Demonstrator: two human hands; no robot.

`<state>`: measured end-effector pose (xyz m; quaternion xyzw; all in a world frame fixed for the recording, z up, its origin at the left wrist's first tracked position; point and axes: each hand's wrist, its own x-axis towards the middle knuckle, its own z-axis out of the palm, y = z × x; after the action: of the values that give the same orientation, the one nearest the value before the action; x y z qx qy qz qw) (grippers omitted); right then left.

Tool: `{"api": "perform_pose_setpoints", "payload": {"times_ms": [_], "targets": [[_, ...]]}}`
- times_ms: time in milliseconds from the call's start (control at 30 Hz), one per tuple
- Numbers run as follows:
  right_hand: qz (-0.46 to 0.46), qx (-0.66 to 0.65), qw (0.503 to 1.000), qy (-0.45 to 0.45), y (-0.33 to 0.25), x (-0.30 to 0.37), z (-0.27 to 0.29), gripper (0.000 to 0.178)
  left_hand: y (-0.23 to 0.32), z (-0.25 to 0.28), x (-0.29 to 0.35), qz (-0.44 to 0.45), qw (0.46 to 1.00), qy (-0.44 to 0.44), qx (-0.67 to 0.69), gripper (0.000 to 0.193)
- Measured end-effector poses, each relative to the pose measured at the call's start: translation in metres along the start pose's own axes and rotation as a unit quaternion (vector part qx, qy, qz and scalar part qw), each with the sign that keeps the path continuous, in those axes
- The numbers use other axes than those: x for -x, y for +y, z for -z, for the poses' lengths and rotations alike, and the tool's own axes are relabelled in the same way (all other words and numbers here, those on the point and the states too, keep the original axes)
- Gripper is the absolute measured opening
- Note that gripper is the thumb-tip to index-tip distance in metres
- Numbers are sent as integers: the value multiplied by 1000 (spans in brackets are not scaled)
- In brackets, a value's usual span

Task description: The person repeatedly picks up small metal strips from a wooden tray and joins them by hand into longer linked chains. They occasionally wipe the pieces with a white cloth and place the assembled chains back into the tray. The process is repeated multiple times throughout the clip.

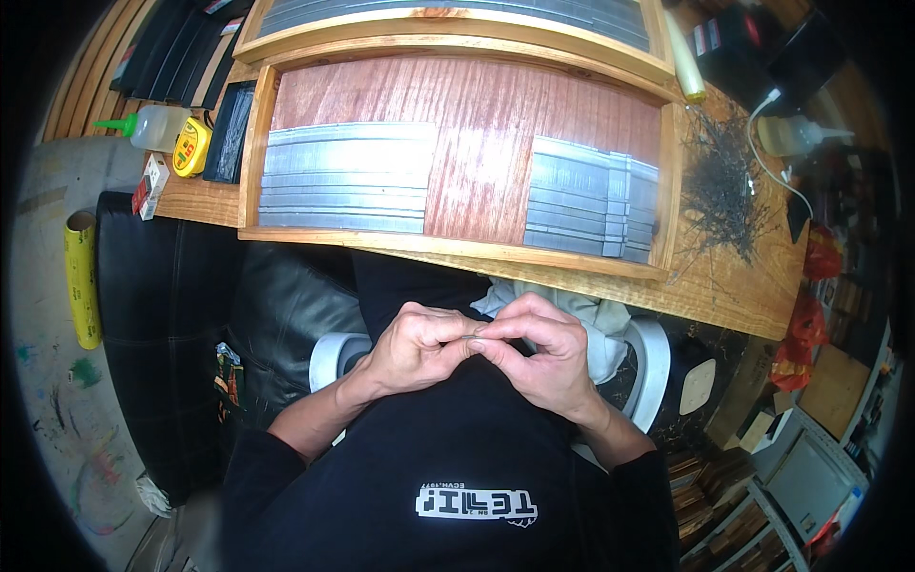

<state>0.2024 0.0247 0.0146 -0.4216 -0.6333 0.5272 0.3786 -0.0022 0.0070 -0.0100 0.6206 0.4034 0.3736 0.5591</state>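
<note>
My left hand (417, 349) and my right hand (541, 351) meet above my lap, in front of my dark shirt. Both are closed in a pinch, thumbs against forefingers, with the fingertips touching. Between them is something tiny and thin; the fingers cover most of it, so its kind cannot be made out. Beyond the hands, a shallow wooden tray (448, 241) lies on the table. Grey flat strips (345, 176) are laid in rows at its left, and more grey strips (577, 195) at its right. Reddish wood shows between the two groups.
Behind stands a second wooden tray (457, 30) of grey strips. A heap of thin dark scraps (722, 181) lies on the table's right. At left are a yellow tape measure (192, 147) and a green-tipped bottle (160, 127). White chair arms (651, 367) flank me.
</note>
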Motion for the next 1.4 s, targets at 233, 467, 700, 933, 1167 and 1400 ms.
{"api": "perform_pose_setpoints", "payload": {"times_ms": [233, 467, 700, 933, 1167, 1400], "targets": [[10, 11, 1000, -3, -3, -1, 3, 15, -1, -3, 1, 10, 1000, 5, 12, 17], [25, 32, 999, -14, -4, -1, 4, 14, 2, -3, 0, 23, 1000, 3, 11, 18], [37, 30, 999, 6, -4, 0, 3, 13, 6, -3, -3, 41, 999, 3, 14, 19], [66, 110, 990, 52, -47, -5, 51, 13, 13, -7, -10, -47, 995, 84, -27, 24], [106, 458, 843, 262, -75, -10, 140, 19, 21, -8, -38, -114, 988, 57, -90, 23], [122, 400, 875, 246, -77, -4, 117, 18, 38, -12, -53, -119, 985, 48, -111, 27]]}}
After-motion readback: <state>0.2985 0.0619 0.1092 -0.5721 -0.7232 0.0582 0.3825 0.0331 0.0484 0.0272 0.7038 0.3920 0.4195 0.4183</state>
